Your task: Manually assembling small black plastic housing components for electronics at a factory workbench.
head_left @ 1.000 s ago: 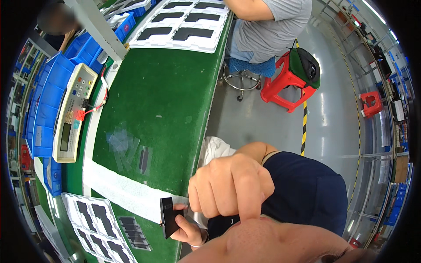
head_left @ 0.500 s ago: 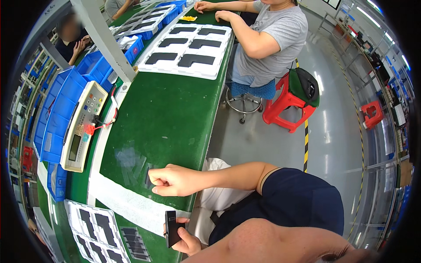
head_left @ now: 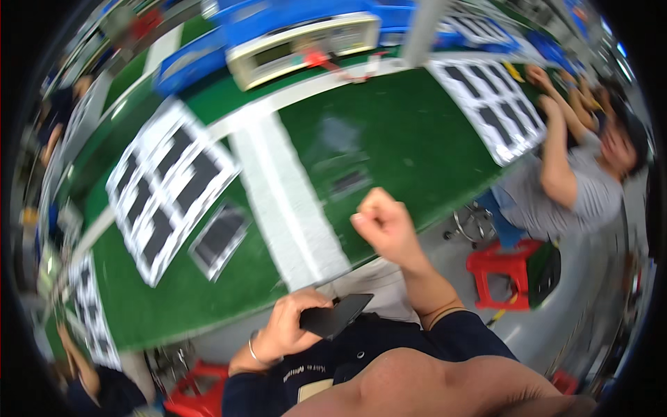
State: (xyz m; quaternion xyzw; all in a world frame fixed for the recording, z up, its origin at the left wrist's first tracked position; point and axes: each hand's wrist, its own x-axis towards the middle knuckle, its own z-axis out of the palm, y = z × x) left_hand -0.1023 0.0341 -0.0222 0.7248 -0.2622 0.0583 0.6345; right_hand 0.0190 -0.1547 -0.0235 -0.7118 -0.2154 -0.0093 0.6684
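My left hand [head_left: 290, 321], a bracelet at its wrist, grips a flat black rectangular piece [head_left: 336, 317] by its left end, close to my body at the table's front edge. The piece is tilted; its kind cannot be made out. My right hand [head_left: 386, 221] is closed with its fingers curled, above the green table mat [head_left: 417, 139]. Whatever it may hold is hidden. Just beyond its fingers lies a dark strip on clear film [head_left: 351, 182]. Left of the white band, a clear sheet with dark strips [head_left: 220, 240] lies on the mat.
A white tray of black L-shaped parts [head_left: 165, 177] lies at left, a similar tray [head_left: 490, 104] at far right. Behind stand a cream bench instrument [head_left: 306, 48] with red leads and blue bins [head_left: 191, 62]. A co-worker [head_left: 577, 174] sits at right near a red stool [head_left: 500, 274].
My view has swung left, bringing the left tray and sheet further into sight. The black piece has turned from upright to slanting in my left hand. My right hand remains closed.
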